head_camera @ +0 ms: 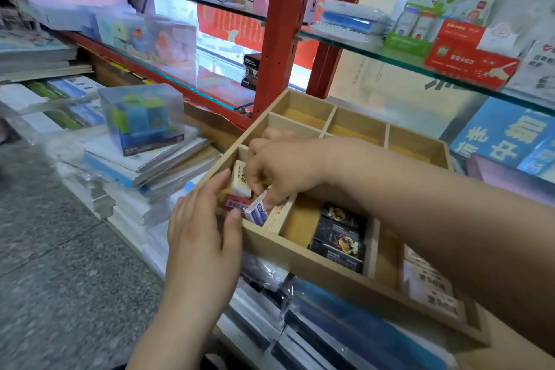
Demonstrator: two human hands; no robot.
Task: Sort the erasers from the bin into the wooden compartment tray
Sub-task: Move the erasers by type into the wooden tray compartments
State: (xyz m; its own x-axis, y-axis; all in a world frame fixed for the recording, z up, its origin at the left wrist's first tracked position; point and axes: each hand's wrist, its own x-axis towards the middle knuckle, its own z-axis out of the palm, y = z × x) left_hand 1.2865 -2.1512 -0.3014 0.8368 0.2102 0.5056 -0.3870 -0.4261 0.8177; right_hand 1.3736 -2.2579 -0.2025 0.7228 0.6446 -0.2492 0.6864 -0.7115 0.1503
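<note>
At the near-left corner of the wooden compartment tray (300, 255), your left hand (204, 219) lies with fingers straight along the outer wall and thumb at the front rim, steadying it and holding nothing. Just right of that thumb, in the corner compartment, sit a cream eraser (240, 180) with black characters too blurred to read and a red eraser (235, 204) showing a barcode. Your right hand (279, 168) reaches across from the right, fingers curled, pinching the blue-and-white eraser (256, 211). It stands tilted, long axis rising toward your fingertips, lower end inside that same compartment, so the coming move looks to be laying it down flat. Further right lie black erasers (339, 234), then white erasers (429, 282) with print you cannot read. No bin is in view
</note>
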